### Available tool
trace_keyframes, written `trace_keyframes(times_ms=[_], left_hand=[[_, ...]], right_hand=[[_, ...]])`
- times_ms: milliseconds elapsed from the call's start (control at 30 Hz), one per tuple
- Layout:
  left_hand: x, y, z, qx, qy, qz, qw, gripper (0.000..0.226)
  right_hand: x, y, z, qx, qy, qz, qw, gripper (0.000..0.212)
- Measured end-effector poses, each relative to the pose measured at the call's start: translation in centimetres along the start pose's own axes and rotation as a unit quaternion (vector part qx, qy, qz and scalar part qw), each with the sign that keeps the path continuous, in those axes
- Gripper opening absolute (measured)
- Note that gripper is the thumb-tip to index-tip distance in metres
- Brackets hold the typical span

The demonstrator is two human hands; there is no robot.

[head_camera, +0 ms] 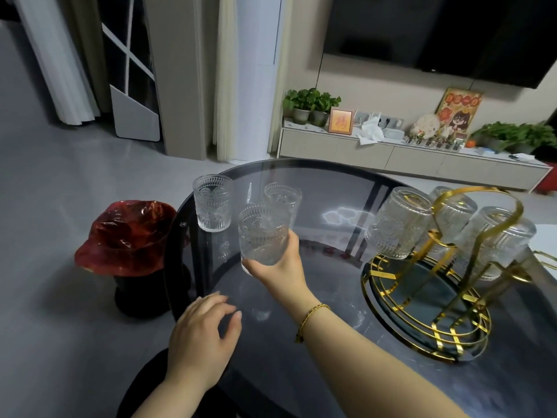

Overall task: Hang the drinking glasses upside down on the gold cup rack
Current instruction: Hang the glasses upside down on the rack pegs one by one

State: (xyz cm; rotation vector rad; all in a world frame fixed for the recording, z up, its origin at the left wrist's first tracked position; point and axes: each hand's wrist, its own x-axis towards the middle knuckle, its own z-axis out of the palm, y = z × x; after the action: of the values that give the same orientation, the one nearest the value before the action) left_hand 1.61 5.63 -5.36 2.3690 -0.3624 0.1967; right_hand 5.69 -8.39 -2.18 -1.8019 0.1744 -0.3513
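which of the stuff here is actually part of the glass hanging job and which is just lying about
Part of the job:
held glass in the right hand
two upright glasses
gold cup rack, three glasses hung

Lying about:
red-lined bin
potted plants
left hand, empty

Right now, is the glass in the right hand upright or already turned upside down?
Upright. The right hand grips the held glass at its base, with the open mouth on top, unlike the inverted glasses on the gold rack.

We note clear embossed glasses (212, 203); gold rack (428, 300); smoky dark tabletop (316, 297); glossy red bin liner (126, 233).
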Motion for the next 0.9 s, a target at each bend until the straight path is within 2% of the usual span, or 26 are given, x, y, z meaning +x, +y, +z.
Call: trace_keyframes(times_ms=[133, 200, 300, 367, 400, 500, 733, 833, 900], left_hand=[[-0.1, 0.4, -0.6, 0.026, -0.022, 0.007, 0.999, 0.013], [-0.1, 0.8, -0.6, 0.023, -0.003, 0.047, 0.999, 0.011], [0.2, 2.5, 0.0, 0.017, -0.027, 0.134, 0.991, 0.033], [0.5, 4.6, 1.2, 0.011, -0.044, 0.190, 0.981, 0.020], [0.6, 5.8, 2.0, 0.001, -0.059, 0.201, 0.978, 0.021], [0.5, 9.1, 5.2, -0.008, -0.121, 0.238, 0.964, 0.046], [0.8, 12.6, 9.7, 0.089, -0.230, 0.273, 0.930, 0.059], [1.0, 12.6, 10.4, 0.104, -0.241, 0.282, 0.923, 0.066], [0.8, 12.3, 10.2, 0.096, -0.241, 0.283, 0.923, 0.088]], right_hand=[[-2.6, -2.5, -4.6, 0.001, -0.009, -0.045, 0.999, 0.075], [-4.3, -3.7, -7.4, -0.023, -0.016, -0.059, 0.998, 0.074], [-7.1, -5.6, -11.4, -0.056, 0.002, -0.079, 0.995, 0.075], [-8.8, -6.7, -13.9, -0.085, 0.015, -0.079, 0.993, 0.078], [-9.5, -7.2, -15.1, -0.109, 0.019, -0.076, 0.991, 0.079], [-11.5, -8.9, -19.2, -0.167, 0.052, -0.081, 0.981, 0.075], [-15.1, -13.0, -27.6, -0.225, 0.099, -0.045, 0.968, 0.070], [-15.7, -14.5, -30.3, -0.234, 0.123, -0.026, 0.964, 0.065], [-15.7, -15.2, -31.7, -0.258, 0.134, -0.005, 0.957, 0.060]])
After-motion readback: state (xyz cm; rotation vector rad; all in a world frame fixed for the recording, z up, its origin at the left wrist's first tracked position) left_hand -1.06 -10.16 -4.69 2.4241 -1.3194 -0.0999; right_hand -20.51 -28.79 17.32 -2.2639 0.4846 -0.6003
